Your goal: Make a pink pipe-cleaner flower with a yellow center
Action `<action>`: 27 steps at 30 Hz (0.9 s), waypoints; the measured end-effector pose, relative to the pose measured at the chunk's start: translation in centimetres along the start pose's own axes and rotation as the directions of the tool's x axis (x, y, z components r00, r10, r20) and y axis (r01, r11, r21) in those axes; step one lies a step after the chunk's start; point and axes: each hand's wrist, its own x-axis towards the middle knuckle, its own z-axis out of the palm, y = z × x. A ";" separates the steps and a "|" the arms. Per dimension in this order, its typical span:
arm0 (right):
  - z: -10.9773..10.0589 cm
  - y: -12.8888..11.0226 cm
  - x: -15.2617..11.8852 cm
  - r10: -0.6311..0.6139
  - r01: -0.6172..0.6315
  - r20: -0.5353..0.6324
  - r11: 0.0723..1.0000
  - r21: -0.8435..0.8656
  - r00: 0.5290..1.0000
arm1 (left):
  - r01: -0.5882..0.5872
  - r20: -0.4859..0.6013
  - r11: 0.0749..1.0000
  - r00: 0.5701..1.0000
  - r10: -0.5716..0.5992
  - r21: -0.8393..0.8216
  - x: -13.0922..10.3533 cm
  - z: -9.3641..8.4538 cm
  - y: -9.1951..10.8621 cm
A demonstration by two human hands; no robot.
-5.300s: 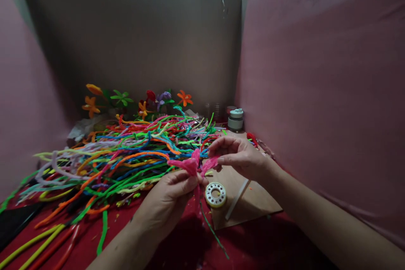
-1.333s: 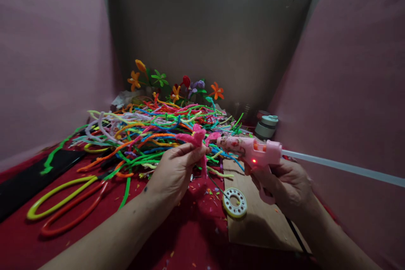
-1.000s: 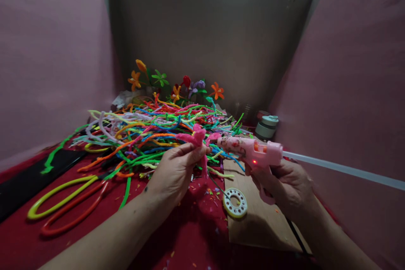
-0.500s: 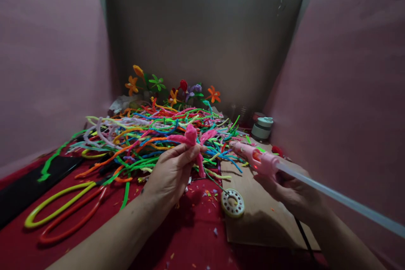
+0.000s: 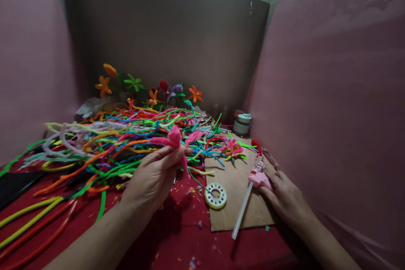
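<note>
My left hand pinches a pink pipe-cleaner flower between thumb and fingers, its fuzzy petals spread out above and below the grip. At the right, my right hand is closed around the body of a pink hot glue gun, low over a wooden board. A long translucent glue stick sticks out of the gun's back toward me. The gun's nozzle end points away, near a red fuzzy piece. Some of my right fingers are hidden behind the gun.
A heap of colourful pipe cleaners covers the middle and left. Finished pipe-cleaner flowers stand behind it. A white spool lies on the board's edge. Large scissors with yellow and red handles lie left. A pale green jar stands behind the board.
My right hand has lowered the glue gun to the board and turned it, so the glue stick now points toward me. The view has swung right. My left hand keeps its pinch on the flower.
</note>
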 end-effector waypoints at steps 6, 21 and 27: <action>-2.9 -1.2 0.9 -0.067 0.067 0.135 0.998 0.006 0.989 | 0.043 0.107 0.999 0.993 -0.045 0.019 -0.4 0.1 -0.1; -4.9 -11.0 6.0 -0.265 0.205 -0.174 0.094 0.974 0.948 | 0.213 0.443 0.977 0.873 -0.201 0.023 -1.4 -0.3 -0.8; -5.8 -10.1 6.6 -0.252 0.293 -0.253 0.135 0.946 0.934 | 0.195 0.396 0.974 0.891 -0.224 0.113 -1.1 -0.4 -0.7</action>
